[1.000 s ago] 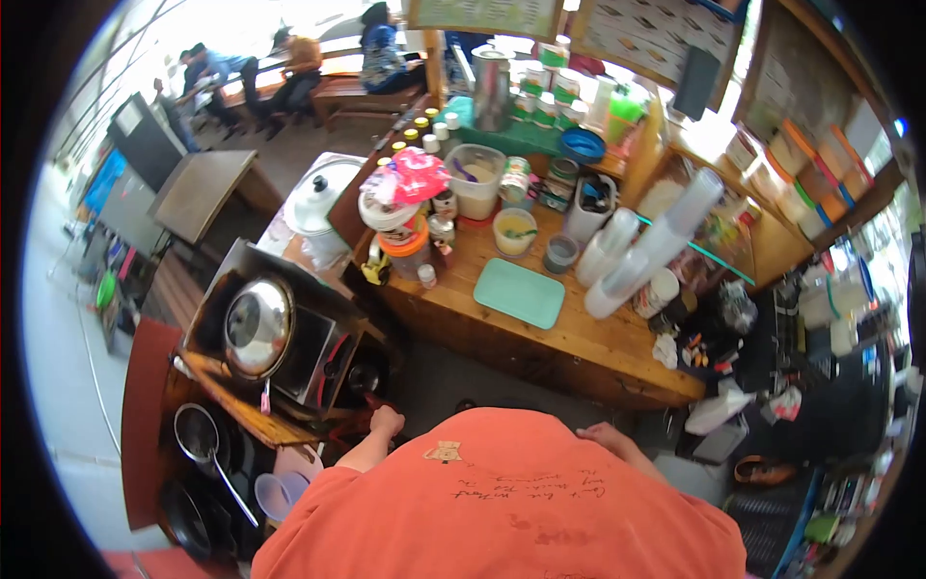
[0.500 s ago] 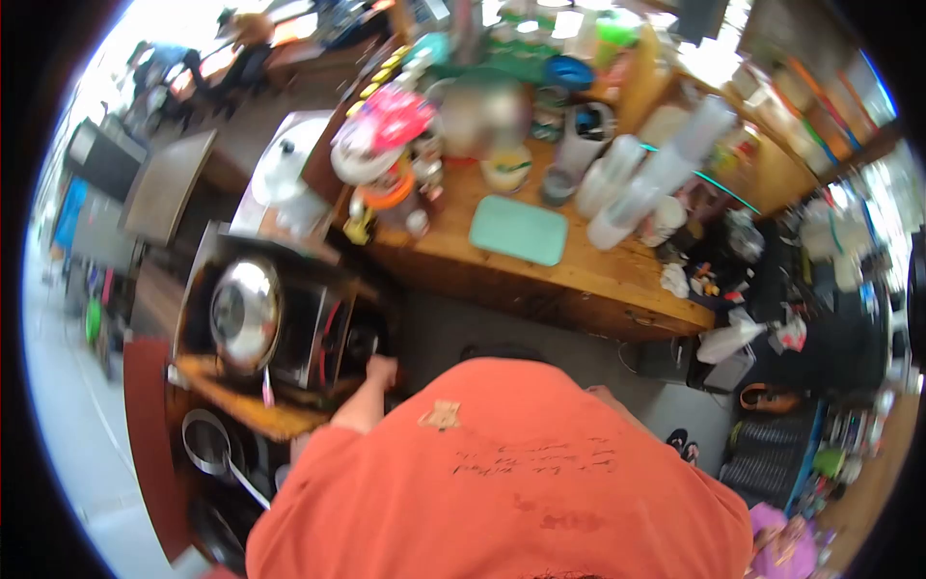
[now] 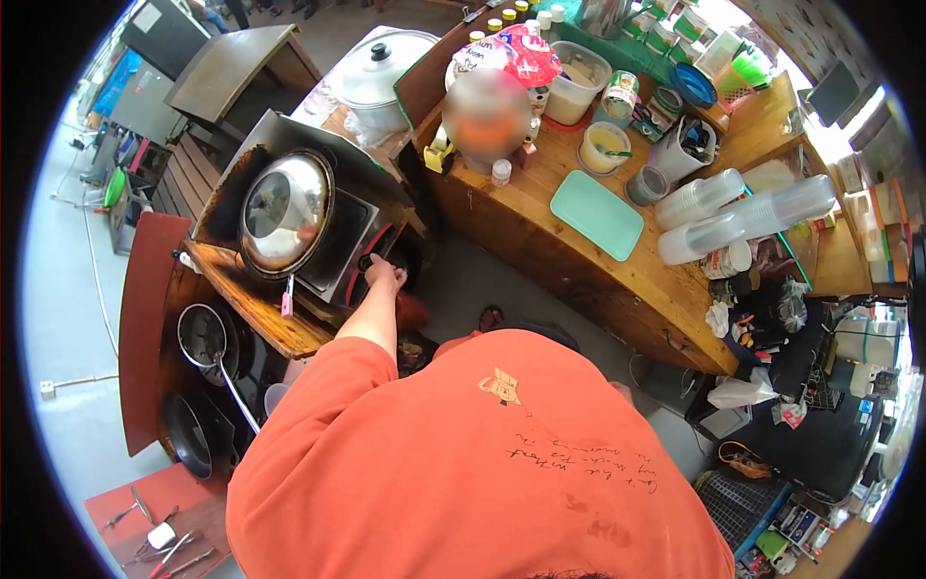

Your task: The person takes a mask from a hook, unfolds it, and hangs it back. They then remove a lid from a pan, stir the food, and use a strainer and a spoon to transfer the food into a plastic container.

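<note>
My left hand (image 3: 384,274) reaches out to the front of a gas stove (image 3: 340,253). Its fingers are closed round a black knob (image 3: 365,261) beside the stove's red-edged front. On the stove sits a wide pan under a shiny metal domed lid (image 3: 285,212). A pink-ended handle (image 3: 286,305) sticks out below the lid. Past the right side of my orange shirt (image 3: 482,454) only a sliver of skin shows, probably my right hand (image 3: 622,390); its fingers are hidden by the shirt.
A wooden counter (image 3: 526,227) ahead bears a mint tray (image 3: 597,215), stacked plastic cups (image 3: 748,220) and several tubs. A lidded pot (image 3: 379,72) stands behind the stove's metal shield. Pans (image 3: 188,434) and a long-handled strainer (image 3: 203,335) lie at lower left.
The view has swung, so the stove and counter appear shifted and are sharper. My left arm is more extended, and its hand now grips the knob.
</note>
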A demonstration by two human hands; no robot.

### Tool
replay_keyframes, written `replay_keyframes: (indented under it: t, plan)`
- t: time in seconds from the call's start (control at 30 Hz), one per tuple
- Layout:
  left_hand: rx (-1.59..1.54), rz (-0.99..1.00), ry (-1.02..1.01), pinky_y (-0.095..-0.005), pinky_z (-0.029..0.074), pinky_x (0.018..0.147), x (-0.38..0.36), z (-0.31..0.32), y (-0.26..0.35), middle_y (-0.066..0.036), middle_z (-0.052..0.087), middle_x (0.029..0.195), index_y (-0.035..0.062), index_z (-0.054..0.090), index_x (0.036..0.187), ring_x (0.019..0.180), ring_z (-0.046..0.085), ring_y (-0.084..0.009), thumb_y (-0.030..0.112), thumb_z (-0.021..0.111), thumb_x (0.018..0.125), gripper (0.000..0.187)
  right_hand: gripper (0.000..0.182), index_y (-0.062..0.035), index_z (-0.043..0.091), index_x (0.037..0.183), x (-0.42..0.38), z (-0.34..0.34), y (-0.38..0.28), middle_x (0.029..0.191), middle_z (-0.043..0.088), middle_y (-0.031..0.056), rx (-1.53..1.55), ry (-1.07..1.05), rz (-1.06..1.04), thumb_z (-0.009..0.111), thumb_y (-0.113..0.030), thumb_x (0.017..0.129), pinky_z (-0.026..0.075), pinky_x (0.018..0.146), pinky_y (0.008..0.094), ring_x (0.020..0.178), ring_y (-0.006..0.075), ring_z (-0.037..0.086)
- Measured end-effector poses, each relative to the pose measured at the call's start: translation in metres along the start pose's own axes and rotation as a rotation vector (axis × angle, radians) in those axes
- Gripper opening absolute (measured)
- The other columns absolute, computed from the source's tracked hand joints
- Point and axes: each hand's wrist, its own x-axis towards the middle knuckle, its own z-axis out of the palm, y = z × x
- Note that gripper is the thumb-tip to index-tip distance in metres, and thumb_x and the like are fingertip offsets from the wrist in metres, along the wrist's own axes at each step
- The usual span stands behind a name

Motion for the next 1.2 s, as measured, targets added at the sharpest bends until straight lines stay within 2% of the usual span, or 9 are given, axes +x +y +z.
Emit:
replay_keyframes:
  t: [0.2, 0.33, 0.4, 0.87, 0.93, 1.0, 1.03, 1.13, 1.2]
  plan:
    - [-0.178, -0.013, 0.226, -0.0366, 0.056, 0.053, 0.015, 0.003, 0.004, -0.012, 0.065, 0.075, -0.0044, 0.058, 0.086, 0.062, 0.065, -0.0222, 0.046, 0.044, 0.1, 0.054, 0.021, -0.0002, 0.068, 0.094, -0.008, 0.004, -0.01, 0.079, 0.066, 0.0036, 0.011, 0.06, -0.017, 0.063, -0.021, 0.092, 0.048, 0.06, 0.0303, 0.066, 0.0135, 0.059]
    - [-0.195, -0.004, 0.192, -0.0449, 0.055, 0.069, 0.009, 0.005, 0.005, -0.014, 0.061, 0.078, -0.0033, 0.054, 0.093, 0.064, 0.061, -0.0257, 0.041, 0.043, 0.102, 0.047, 0.023, 0.0, 0.07, 0.095, -0.022, 0.008, -0.009, 0.081, 0.068, 0.0044, -0.037, 0.036, -0.008, 0.064, -0.021, 0.09, 0.05, 0.064, 0.0292, 0.071, 0.0131, 0.061]
    - [-0.184, 0.036, 0.251, -0.0336, 0.053, 0.048, 0.014, 0.006, 0.001, -0.011, 0.065, 0.07, -0.0035, 0.059, 0.08, 0.056, 0.064, -0.0215, 0.043, 0.046, 0.1, 0.053, 0.023, -0.0001, 0.07, 0.094, -0.04, 0.017, -0.017, 0.082, 0.069, 0.0048, -0.028, 0.087, 0.022, 0.064, -0.022, 0.089, 0.05, 0.066, 0.0291, 0.073, 0.0129, 0.062]
    - [0.086, 0.133, 0.244, -0.0355, 0.054, 0.056, 0.003, 0.002, -0.017, -0.012, 0.063, 0.075, -0.0034, 0.06, 0.092, 0.061, 0.063, -0.0233, 0.05, 0.042, 0.099, 0.057, 0.025, -0.0019, 0.072, 0.094, -0.007, 0.026, 0.066, 0.083, 0.07, 0.007, -0.079, 0.099, 0.1, 0.067, -0.025, 0.087, 0.052, 0.068, 0.0312, 0.076, 0.014, 0.064]
    - [0.339, 0.31, 0.039, -0.0396, 0.054, 0.058, -0.019, 0.002, -0.03, -0.015, 0.066, 0.076, -0.0007, 0.063, 0.094, 0.063, 0.064, -0.0286, 0.049, 0.046, 0.098, 0.053, 0.025, -0.0021, 0.072, 0.094, -0.002, 0.024, 0.068, 0.083, 0.07, 0.0071, -0.047, 0.108, 0.102, 0.067, -0.026, 0.087, 0.052, 0.067, 0.0315, 0.076, 0.0142, 0.065]
    - [0.951, 0.935, 0.008, -0.0456, 0.053, 0.069, 0.056, -0.009, -0.081, -0.02, 0.067, 0.082, 0.0017, 0.065, 0.098, 0.074, 0.066, -0.0366, 0.046, 0.05, 0.095, 0.047, 0.026, -0.0034, 0.072, 0.095, -0.023, 0.022, 0.021, 0.084, 0.071, 0.0071, -0.076, 0.11, 0.095, 0.067, -0.027, 0.085, 0.052, 0.066, 0.0329, 0.075, 0.0151, 0.065]
    - [1.082, 1.043, -0.158, -0.0479, 0.049, 0.081, 0.03, -0.007, -0.087, -0.022, 0.068, 0.088, 0.0008, 0.066, 0.096, 0.087, 0.064, -0.0416, 0.045, 0.05, 0.094, 0.047, 0.027, -0.0047, 0.072, 0.097, -0.034, 0.02, 0.004, 0.084, 0.071, 0.0071, -0.127, 0.101, 0.089, 0.068, -0.028, 0.084, 0.053, 0.065, 0.0342, 0.073, 0.0161, 0.065]
    - [1.594, 1.065, -0.891, -0.0486, 0.051, 0.081, 0.013, -0.004, -0.112, -0.02, 0.068, 0.098, 0.0021, 0.068, 0.087, 0.092, 0.065, -0.0392, 0.038, 0.053, 0.091, 0.04, 0.03, -0.0084, 0.074, 0.096, -0.016, 0.025, 0.004, 0.087, 0.072, 0.0066, -0.21, 0.127, 0.078, 0.069, -0.033, 0.08, 0.053, 0.065, 0.0347, 0.075, 0.0169, 0.066]
    - [1.64, 0.825, -1.086, -0.0445, 0.054, 0.083, 0.08, -0.008, -0.168, -0.017, 0.07, 0.104, 0.0068, 0.072, 0.095, 0.094, 0.067, -0.0362, 0.038, 0.061, 0.083, 0.035, 0.031, -0.0106, 0.074, 0.096, -0.013, 0.024, -0.011, 0.089, 0.072, 0.0082, -0.283, 0.133, 0.038, 0.07, -0.036, 0.079, 0.053, 0.068, 0.0352, 0.077, 0.0188, 0.067]
